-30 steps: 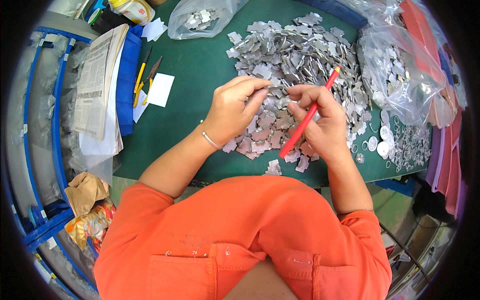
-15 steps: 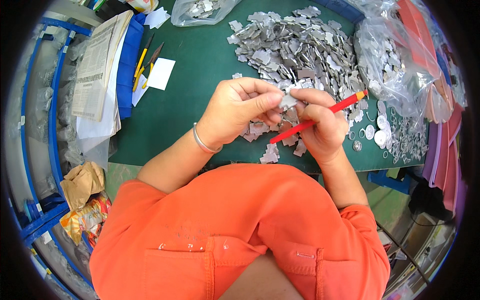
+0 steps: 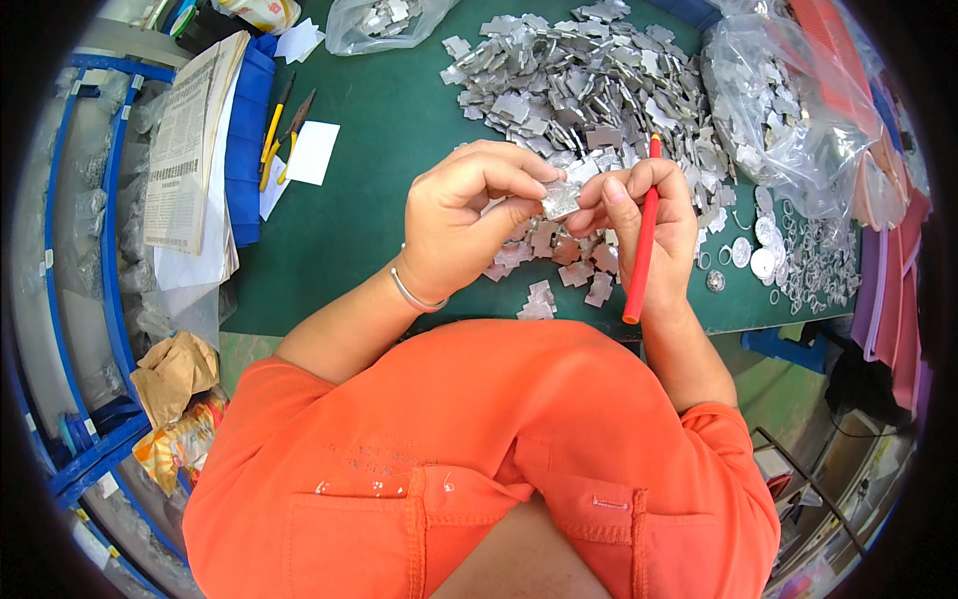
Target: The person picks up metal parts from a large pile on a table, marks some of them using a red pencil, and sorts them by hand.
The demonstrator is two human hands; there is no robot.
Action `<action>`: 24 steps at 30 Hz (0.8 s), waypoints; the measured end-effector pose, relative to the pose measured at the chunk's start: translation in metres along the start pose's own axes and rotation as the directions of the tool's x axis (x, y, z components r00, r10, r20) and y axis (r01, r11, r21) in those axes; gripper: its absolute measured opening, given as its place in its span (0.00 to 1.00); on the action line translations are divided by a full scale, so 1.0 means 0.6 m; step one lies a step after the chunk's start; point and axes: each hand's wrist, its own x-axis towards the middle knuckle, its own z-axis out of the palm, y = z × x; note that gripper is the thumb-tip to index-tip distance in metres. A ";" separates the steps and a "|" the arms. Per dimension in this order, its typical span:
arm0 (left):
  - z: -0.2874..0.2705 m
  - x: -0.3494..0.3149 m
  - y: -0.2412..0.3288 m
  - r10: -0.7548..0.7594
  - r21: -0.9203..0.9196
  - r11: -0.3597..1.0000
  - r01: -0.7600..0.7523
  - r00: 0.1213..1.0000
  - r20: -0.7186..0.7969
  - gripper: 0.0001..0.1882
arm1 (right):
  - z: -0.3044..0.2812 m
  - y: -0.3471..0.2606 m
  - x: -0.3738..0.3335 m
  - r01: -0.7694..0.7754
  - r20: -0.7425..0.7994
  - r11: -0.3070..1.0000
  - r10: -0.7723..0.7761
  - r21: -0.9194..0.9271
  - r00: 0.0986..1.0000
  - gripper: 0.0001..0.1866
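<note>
Left hand (image 3: pixel 469 225) first: my fingers are curled in and my thumb and forefinger pinch one small grey metal piece (image 3: pixel 561 199) by its left edge, holding it up off the counter (image 3: pixel 389 130). Right hand (image 3: pixel 639 215) meets it from the other side, fingertips on the piece's right edge, so the piece sits squarely between the two hands, touching both. That same right hand also has a red stick (image 3: pixel 640 245) clamped under its curled fingers; the stick runs nearly upright in the view, its tip pointing away from me toward the pile and its blunt end hanging back toward my chest. So the piece lies just left of the stick's shaft, and I judge the right hand must bring the tip round to reach it, the left only holding steady.

Below and beyond the hands, loose pieces of the same kind spread across the green counter in a big pile (image 3: pixel 589 80). Right of that lies a clear bag (image 3: pixel 788 110) full of metal parts, with small rings and discs (image 3: pixel 788 265) scattered near it. Far to my left are a white card (image 3: pixel 312 152), yellow-handled tools (image 3: pixel 271 135) and a folded newspaper (image 3: pixel 190 130).
</note>
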 end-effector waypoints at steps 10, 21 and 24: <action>-0.008 0.004 -0.002 0.204 0.237 0.944 -0.230 0.971 0.129 0.10 | 0.011 0.002 0.000 0.019 0.004 1.000 -0.019 0.001 1.000 0.13; -0.052 0.058 -0.043 0.073 0.558 0.829 -0.047 0.997 -0.024 0.09 | -0.173 -0.139 0.092 0.223 0.173 -0.083 -0.890 -0.971 0.423 0.10; -0.050 0.074 -0.090 0.030 0.722 0.689 -0.067 0.997 0.065 0.13 | -0.202 -0.148 0.106 0.091 0.085 -0.042 -0.838 -0.995 0.538 0.08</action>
